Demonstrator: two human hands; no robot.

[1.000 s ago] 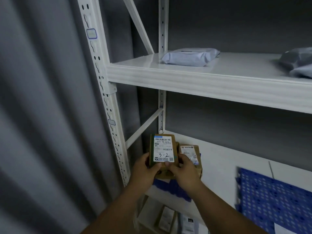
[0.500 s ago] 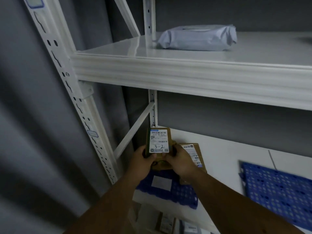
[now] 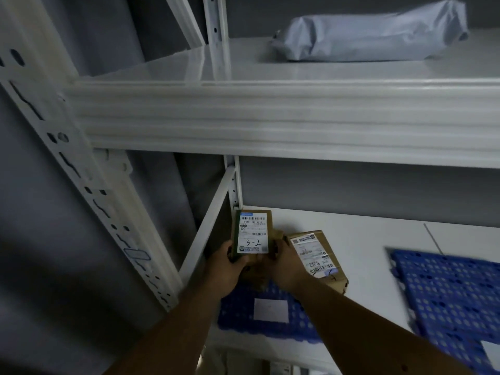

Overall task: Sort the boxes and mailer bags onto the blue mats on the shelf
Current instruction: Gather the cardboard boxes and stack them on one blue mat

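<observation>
A small brown cardboard box (image 3: 253,231) with a white label marked "3-2" is held upright between both hands, above the left blue mat (image 3: 243,312). My left hand (image 3: 226,266) grips its lower left side. My right hand (image 3: 284,269) holds its lower right side. A second brown box (image 3: 316,255) with a label lies flat on the mat's back right part, just right of my right hand. Another blue mat (image 3: 446,296) lies further right on the same shelf. A grey mailer bag (image 3: 370,31) rests on the shelf above.
The white upper shelf beam (image 3: 270,120) runs across the view above my hands. A white perforated upright (image 3: 81,169) and a diagonal brace (image 3: 208,226) stand at left. Grey wall lies behind and to the left. A white card (image 3: 270,309) sits on the left mat.
The view has drawn closer to the shelf and tilted up. Both hands still hold the labelled box, which has shifted slightly further in above the left mat.
</observation>
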